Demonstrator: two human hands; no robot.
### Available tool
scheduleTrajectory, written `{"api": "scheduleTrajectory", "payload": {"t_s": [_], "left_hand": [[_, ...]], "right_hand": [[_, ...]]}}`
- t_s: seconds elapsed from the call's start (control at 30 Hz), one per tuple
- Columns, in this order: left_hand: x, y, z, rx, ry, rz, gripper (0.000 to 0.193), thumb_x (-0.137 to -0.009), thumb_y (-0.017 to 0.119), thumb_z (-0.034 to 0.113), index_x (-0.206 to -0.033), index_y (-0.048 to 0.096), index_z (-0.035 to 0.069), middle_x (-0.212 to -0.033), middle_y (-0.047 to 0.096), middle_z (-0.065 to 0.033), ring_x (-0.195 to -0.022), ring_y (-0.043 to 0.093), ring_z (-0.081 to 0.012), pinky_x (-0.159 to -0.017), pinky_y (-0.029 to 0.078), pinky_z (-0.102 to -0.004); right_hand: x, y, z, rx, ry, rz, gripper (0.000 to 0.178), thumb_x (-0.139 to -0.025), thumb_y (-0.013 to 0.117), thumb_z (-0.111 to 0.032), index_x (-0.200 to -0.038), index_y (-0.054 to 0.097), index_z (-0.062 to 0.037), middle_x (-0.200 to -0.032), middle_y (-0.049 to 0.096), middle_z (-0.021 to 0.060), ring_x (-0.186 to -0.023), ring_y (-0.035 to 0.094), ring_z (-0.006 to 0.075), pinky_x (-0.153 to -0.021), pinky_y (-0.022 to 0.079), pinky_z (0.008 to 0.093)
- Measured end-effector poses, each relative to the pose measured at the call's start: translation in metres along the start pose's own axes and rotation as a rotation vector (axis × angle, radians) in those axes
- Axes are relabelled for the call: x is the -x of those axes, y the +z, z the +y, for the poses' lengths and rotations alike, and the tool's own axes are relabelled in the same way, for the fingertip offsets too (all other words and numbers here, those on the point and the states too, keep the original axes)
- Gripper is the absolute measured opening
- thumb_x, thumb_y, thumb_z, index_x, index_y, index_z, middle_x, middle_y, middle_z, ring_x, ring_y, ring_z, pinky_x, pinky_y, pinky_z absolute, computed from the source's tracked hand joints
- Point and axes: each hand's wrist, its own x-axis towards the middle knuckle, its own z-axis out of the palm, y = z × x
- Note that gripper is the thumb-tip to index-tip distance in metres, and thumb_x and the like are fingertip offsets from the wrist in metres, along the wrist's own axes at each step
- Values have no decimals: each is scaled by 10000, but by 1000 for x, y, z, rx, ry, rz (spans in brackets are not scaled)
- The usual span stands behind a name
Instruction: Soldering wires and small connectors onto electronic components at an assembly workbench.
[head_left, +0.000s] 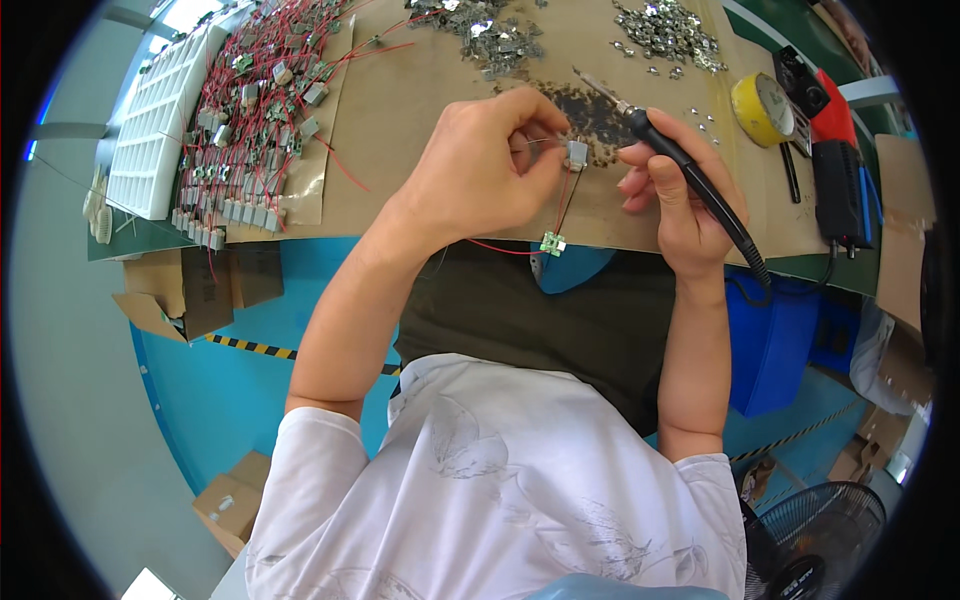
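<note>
My right hand is closed around the black handle of a soldering iron, its metal tip pointing up and left over the table. My left hand is closed in a pinch, with a thin silvery wire coming out between the fingers. Right by those fingertips is a small grey block-shaped component; whether they also grip it, I cannot tell. Thin red and dark leads run down from the component to a small green circuit board at the table's front edge.
Many grey components with red leads are heaped at left beside a white compartment tray. Loose metal pieces lie at the back, near a dark scorched patch. Yellow tape and a black power box stand at right.
</note>
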Motion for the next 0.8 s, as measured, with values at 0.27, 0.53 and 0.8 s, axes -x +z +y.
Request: {"api": "scheduleTrajectory", "payload": {"t_s": [0.27, 0.53, 0.8], "left_hand": [[-1, 4, -12, 256, -36, 201, 114, -877, 702, 54, -920, 647, -36, -692, 651, -32, -595, 552, -36, -542, 447, -219], [4, -3, -11, 316, -126, 108, 54, -881, 691, -7, -905, 644, 5, -772, 610, 23, -691, 549, -18, -589, 438, -199], [4, 5, -6, 440, -152, 110, 95, -972, 720, 93, -979, 653, 26, -731, 621, 19, -580, 558, -43, -495, 430, -215]], "right_hand": [[-10, 7, 3, 57, -130, -84, 314, -1026, 682, -88, -1307, 655, 47, -1054, 784, 162, -954, 776, 220, -867, 622, 311], [-3, 10, 0, -58, -7, -175, 329, -1059, 638, -109, -1339, 616, 62, -1128, 774, 202, -984, 783, 262, -884, 620, 337], [5, 3, -2, 29, -9, -155, 363, -1082, 601, -141, -1393, 575, 45, -1186, 747, 220, -1073, 755, 290, -971, 598, 382]]}}
